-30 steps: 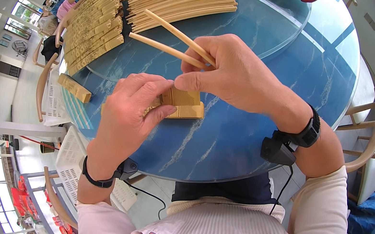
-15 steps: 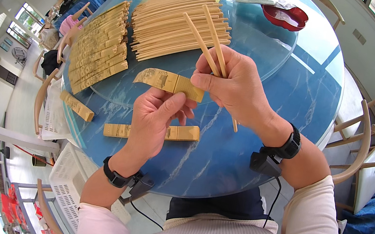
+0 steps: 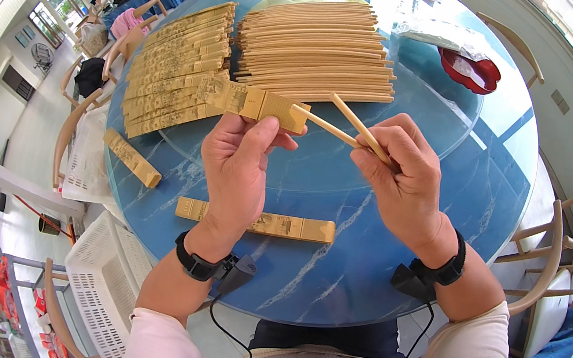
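My left hand [image 3: 234, 171] pinches a yellow-brown printed paper chopstick sleeve [image 3: 245, 101] between thumb and fingers, held level above the table. In my right hand [image 3: 404, 182] is a pair of wooden chopsticks [image 3: 358, 125], their far ends spread apart. The lower chopstick's end meets the sleeve's right end; whether it is inside I cannot tell. Beyond my hands lies a broad pile of bare chopsticks [image 3: 313, 50]. Left of it, printed sleeves [image 3: 177, 66] lie in a row. A stack of folded sleeves [image 3: 294, 227] rests below my hands, and a shorter stack [image 3: 132, 158] sits at the left.
The round blue marbled table [image 3: 374, 288] carries a glass turntable [image 3: 448, 140]. A red dish [image 3: 468, 71] and a white plastic bag [image 3: 445, 36] lie at the far right. White plastic baskets [image 3: 101, 277] stand off the left edge. Wooden chairs [image 3: 549, 255] surround the table.
My right hand has moved right and lowered the chopsticks from steep to a flatter slant, bringing one end to the sleeve. My left hand still holds the sleeve. The view has shifted slightly.
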Tool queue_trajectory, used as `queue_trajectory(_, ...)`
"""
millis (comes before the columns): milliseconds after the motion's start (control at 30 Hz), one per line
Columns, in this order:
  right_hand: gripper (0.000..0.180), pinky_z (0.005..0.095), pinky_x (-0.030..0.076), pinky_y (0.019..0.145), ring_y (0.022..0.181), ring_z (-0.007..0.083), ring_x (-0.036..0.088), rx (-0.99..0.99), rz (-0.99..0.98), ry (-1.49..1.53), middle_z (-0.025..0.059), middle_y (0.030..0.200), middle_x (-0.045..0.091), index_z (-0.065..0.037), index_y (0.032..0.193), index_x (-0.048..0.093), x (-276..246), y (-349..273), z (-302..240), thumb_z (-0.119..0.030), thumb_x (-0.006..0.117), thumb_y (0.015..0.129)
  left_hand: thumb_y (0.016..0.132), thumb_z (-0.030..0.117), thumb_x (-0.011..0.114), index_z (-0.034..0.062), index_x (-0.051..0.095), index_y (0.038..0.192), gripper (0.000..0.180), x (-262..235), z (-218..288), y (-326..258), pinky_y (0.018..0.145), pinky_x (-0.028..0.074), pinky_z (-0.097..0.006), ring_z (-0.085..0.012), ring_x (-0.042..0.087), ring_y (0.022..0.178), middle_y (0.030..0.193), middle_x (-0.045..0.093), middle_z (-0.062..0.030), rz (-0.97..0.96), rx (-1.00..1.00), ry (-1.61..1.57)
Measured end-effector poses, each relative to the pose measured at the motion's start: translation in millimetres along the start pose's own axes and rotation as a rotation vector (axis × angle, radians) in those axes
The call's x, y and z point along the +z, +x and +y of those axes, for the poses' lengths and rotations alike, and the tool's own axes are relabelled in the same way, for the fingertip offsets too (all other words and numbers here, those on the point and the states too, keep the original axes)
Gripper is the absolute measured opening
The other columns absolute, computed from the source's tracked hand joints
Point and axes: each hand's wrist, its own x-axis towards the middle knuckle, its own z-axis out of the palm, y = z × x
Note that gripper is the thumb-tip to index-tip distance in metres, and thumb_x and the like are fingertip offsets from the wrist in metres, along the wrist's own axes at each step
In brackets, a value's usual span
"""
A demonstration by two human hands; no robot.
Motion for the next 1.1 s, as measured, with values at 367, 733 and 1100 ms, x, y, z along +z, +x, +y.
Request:
queue_trajectory(367, 0.014, 0.0352, 0.047, 0.062, 0.073, 0.0247, 0.059, -0.07, -0.018, -0.02, 0.011, 0.088, 0.059, 0.002, 0.1, 0.073, 2, 3, 2, 0.001, 0.083, 0.091, 0.108, 0.001, 0.058, -0.0051, 0.066, 0.131, 0.026, 0, 16, -2, 0.087, 0.065, -0.037, -0.0266, 0.078, 0.103, 0.118, 0.078, -0.0179, -0.019, 0.078, -0.095)
queue_trajectory(733, 0.013, 0.0358, 0.045, 0.061, 0.07, 0.0248, 0.057, -0.1, -0.026, -0.006, 0.0103, 0.086, 0.06, 0.002, 0.1, 0.073, 1, 3, 1, 0.001, 0.083, 0.091, 0.106, -0.003, 0.059, -0.0056, 0.068, 0.126, 0.022, 4, 17, -4, 0.087, 0.066, -0.039, -0.0216, 0.078, 0.102, 0.115, 0.078, -0.0152, 0.033, 0.073, -0.049)
queue_trajectory(1100, 0.009, 0.0344, 0.045, 0.059, 0.067, 0.0244, 0.056, 0.091, -0.13, 0.138, 0.0121, 0.084, 0.06, 0.002, 0.1, 0.07, 0, -2, -2, -0.003, 0.078, 0.098, 0.106, -0.001, 0.062, -0.005, 0.068, 0.124, 0.02, 3, 14, -5, 0.084, 0.066, -0.039, -0.0205, 0.078, 0.096, 0.114, 0.079, -0.0144, 0.043, 0.133, -0.062)
